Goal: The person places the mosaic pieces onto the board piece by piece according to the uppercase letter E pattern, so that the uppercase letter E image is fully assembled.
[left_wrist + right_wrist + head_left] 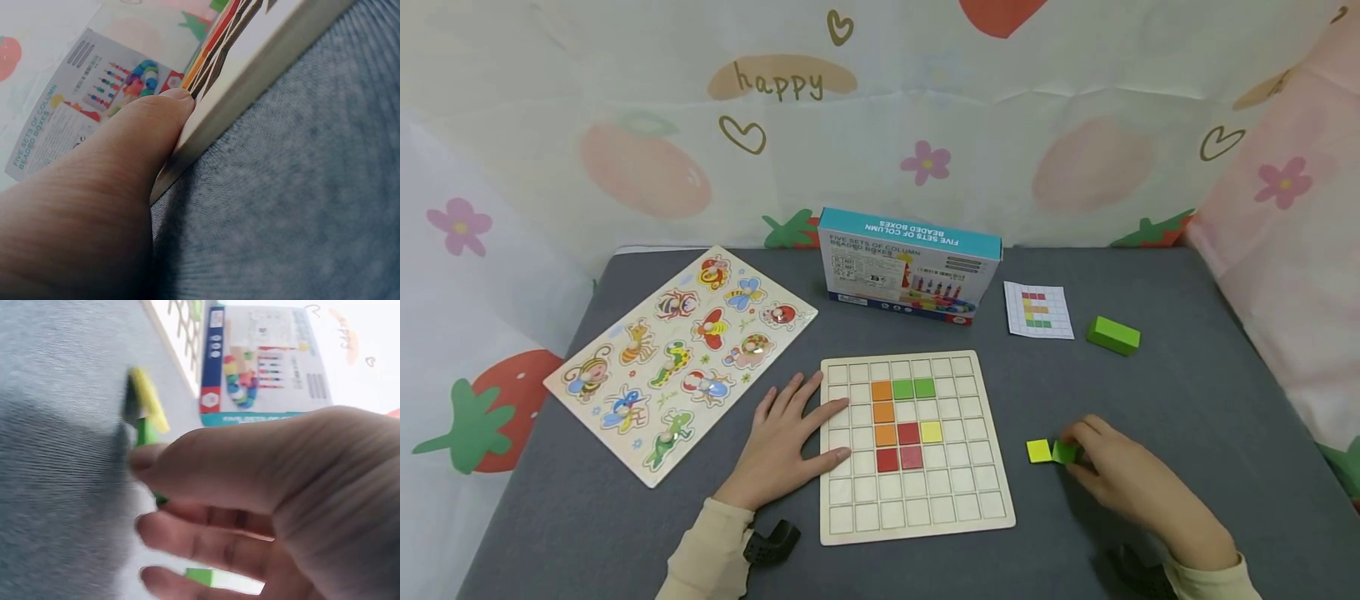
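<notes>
My left hand (788, 443) lies with spread fingers along the left edge of the wooden grid board (842, 525). In the left wrist view the thumb (150, 119) touches the board's rim. Several colored tiles sit in the board's squares: orange, green, red, pink and a yellow one (931, 432). To the right of the board, my right hand (1123, 475) pinches a green square tile (1064, 452) between thumb and fingers. Close beside that tile is a loose yellow tile (1039, 451), also seen in the right wrist view (147, 397).
Behind the board stands a blue and white box (910, 267). A printed pattern card (1039, 311) and a green block (1113, 335) lie at the back right. On the left is an insect picture puzzle board (658, 400). A grey cloth (1060, 550) covers the table.
</notes>
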`<state>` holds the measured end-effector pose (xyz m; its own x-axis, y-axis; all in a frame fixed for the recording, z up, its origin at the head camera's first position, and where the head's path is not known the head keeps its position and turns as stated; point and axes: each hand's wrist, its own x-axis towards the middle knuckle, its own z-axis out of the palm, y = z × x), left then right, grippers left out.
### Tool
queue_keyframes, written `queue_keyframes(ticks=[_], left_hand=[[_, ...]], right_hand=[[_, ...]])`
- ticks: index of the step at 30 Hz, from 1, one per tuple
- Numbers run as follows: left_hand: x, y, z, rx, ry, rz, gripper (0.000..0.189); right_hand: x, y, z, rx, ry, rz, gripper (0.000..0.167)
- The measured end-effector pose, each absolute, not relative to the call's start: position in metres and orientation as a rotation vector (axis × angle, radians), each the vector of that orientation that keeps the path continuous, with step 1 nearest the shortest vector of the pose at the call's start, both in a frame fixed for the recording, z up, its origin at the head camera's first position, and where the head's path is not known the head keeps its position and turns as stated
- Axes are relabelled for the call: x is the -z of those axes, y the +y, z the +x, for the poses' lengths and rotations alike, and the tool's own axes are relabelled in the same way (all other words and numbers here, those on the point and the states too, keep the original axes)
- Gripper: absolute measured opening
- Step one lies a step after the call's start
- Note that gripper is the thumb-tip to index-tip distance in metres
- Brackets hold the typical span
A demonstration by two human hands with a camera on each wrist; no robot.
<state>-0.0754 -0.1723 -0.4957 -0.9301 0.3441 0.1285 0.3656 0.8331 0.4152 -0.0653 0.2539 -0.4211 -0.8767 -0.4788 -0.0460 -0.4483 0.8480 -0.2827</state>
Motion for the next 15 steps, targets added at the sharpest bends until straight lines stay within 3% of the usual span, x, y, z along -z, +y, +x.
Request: queue_keyframes(ticks=[15], left_hand=[[0.497, -0.173, -0.075, 0.691, -2.958, -0.580, 0.067]], right_hand=[[0.412, 0.217, -0.073, 0.450, 2.928, -1.026, 0.031]])
